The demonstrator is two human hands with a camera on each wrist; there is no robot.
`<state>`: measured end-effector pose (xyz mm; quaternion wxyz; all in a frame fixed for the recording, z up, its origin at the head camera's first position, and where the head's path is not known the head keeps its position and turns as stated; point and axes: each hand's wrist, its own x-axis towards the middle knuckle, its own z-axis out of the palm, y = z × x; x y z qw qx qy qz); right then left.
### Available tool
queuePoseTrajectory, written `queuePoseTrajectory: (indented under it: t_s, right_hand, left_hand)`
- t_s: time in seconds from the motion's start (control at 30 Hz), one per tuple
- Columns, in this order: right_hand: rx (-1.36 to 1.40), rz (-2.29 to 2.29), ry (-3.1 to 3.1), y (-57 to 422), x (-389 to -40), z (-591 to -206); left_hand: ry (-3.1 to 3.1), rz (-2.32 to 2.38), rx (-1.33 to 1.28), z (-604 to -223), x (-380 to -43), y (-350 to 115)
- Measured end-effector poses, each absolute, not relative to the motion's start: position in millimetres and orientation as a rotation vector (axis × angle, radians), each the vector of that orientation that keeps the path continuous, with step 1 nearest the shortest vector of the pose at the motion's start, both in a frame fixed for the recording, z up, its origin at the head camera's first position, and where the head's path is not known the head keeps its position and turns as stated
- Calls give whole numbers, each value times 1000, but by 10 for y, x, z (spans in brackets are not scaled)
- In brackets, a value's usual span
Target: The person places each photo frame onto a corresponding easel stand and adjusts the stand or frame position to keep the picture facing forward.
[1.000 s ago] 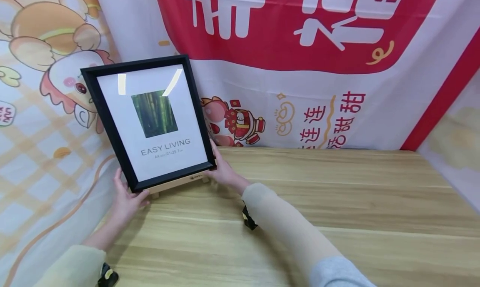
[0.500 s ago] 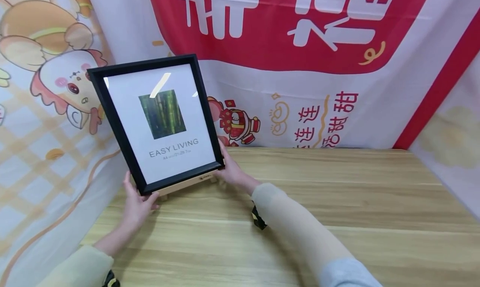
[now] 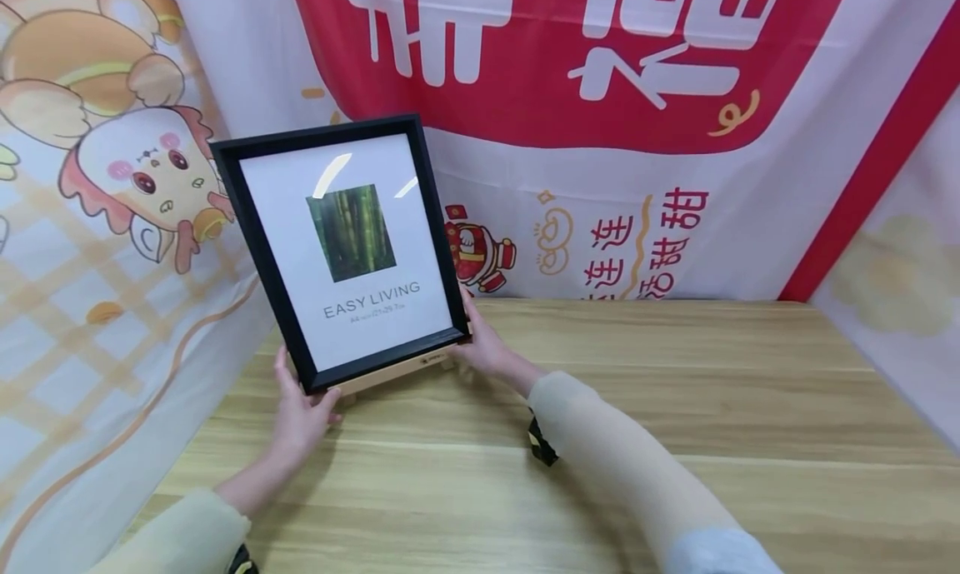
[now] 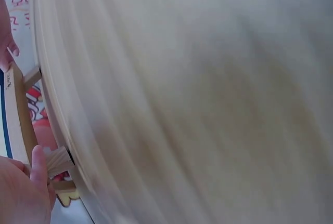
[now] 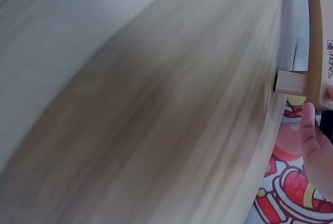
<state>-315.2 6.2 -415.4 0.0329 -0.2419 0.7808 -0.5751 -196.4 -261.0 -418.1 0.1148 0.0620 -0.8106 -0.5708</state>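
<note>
Framed Print on Its Wooden Stand, a Hand at Each Lower Corner

I grip a wooden stand (image 3: 390, 371) at both ends of its ledge, and a black picture frame (image 3: 266, 257) sits on that ledge, leaning back near the hanging cloth (image 3: 585, 166). My left hand (image 3: 298, 420) has a narrow hold, thumb on the ledge, fingers round the frame's left corner. My right hand (image 3: 487, 353) pinches the other end, fingers reaching up the frame's side.

What worries me is the top: nothing of mine steadies it. Should one hand push ahead of the other, the stand could twist and the frame slide along the ledge. Lifting one end might tip it sideways; a jerk towards me could pitch it forward. A foot (image 5: 291, 82) could also catch on the wooden table (image 3: 750, 374), though I can't tell how much weight the feet carry.

As for what holds what: the frame encloses a white sheet (image 3: 288, 195) bearing a bamboo picture (image 3: 351, 232) and the words "EASY LIVING". Reflections cross its front, so I take it there is a clear pane. The stand, in turn, bears the whole frame.
</note>
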Motion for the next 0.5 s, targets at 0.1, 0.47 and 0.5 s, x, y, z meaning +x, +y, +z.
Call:
queuePoseTrajectory:
  t_s: [0.1, 0.47, 0.5]
  right_hand:
    - [-764, -1803, 2387, 152, -3139, -4161]
    - [-822, -1895, 2345, 517, -3032, -4149]
    - [-809, -1898, 2339, 553, -3020, -4141]
  left_hand:
    - [-2383, -1672, 153, -4195, -1976, -2536]
    - [-2393, -1685, 95, -4239, -2027, -2221]
    - [-2395, -1686, 88, -4240, -2034, -2192]
